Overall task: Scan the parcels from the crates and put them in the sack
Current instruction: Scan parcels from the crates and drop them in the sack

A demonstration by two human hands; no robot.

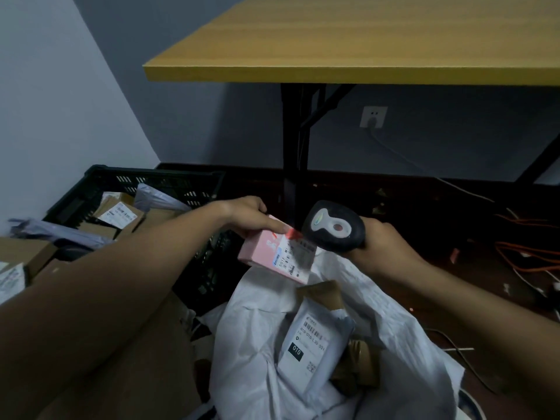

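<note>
Scan step in progress. My left hand (247,215) pinches the small pink cardboard box (274,253) by its upper end, thumb and fingers curled on it. Box hangs tilted in the air, just above the open mouth of the white woven plastic sack (394,322), right of the black slotted plastic crate (157,180). My right hand (385,241) is wrapped round the black handheld barcode scanner (331,227), its nose almost touching the box's white shipping label (295,256). Red scan light falls on the label's top edge.

To do this well, I'd say: too close and too high. Back the scanner off a little and drop the beam onto the barcode lines, label face square to the nose. Keep my fingertip off the print. Wait for the read, then let go straight down; the sack is right below.

Materials: the box is rigid and smooth with sharp corners, so an easy pinch. Label is paper and looks matte. Sack is crinkly, limp, its rim slumped. Inside it lie a grey-white poly mailer (312,344) with label up, soft and flat, and brown cardboard parcels (360,362) at its right edge. Crate holds more brown cartons (121,218) and grey mailers.
</note>
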